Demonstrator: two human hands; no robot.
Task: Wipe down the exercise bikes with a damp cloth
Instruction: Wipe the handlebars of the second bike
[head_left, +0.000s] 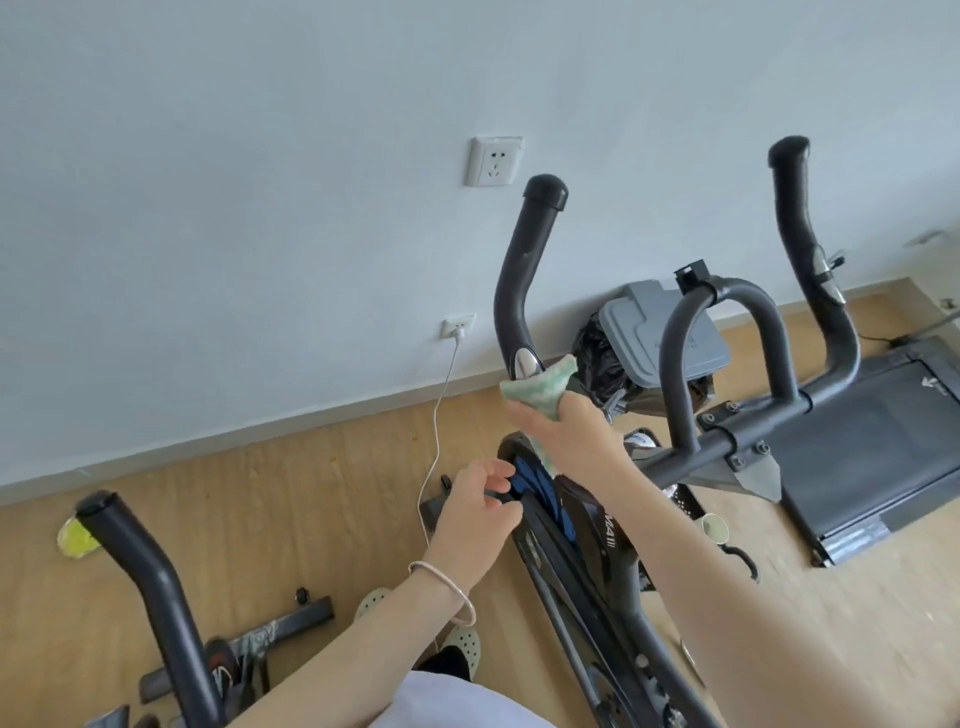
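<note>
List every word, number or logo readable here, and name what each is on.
"MA III", roughly, in white on the bike frame; its start is hidden and the letters are blurred.
Bin lid: faint raised text, unreadable.
Treadmill: white mark and end strip, too blurred to read.
Nothing else is legible.

Wall (260, 156): pale blue-grey, plain, evenly lit.
Upper socket (493, 162): white, sat high on wall.
Lower socket (458, 327): white, just above skirting board (260, 431); held white plug.
White cable (436, 441): hung from plug down to floor.
Floor (311, 493): light wood boards.
Bin (660, 332): grey lid, black liner, stood by wall.
Treadmill (872, 457): black deck, lay flat at right, near bin.
Paper cup (716, 527): lay tilted near treadmill.
Yellow-green item (78, 538): on floor at left, kind unclear.
</note>
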